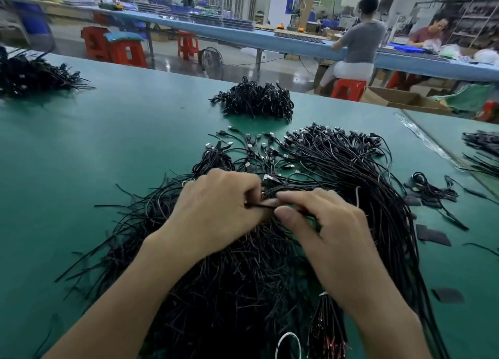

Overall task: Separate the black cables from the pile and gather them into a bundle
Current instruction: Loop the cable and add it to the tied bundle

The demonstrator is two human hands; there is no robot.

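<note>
Pinching one thin black cable [258,205] between them, left hand [216,210] and right hand [333,225] meet over the tangled black pile [243,283] at a green table [81,156]'s near edge; red plastic stools [127,54] beyond.

From my feed, a long blue bench [270,41] crosses the room. In front of it, red stools [127,53] and a floor fan [212,61] stand on the glossy floor [172,64]. At its right end a person in grey [359,42] sits; behind it, dark shelving [472,18].
</note>
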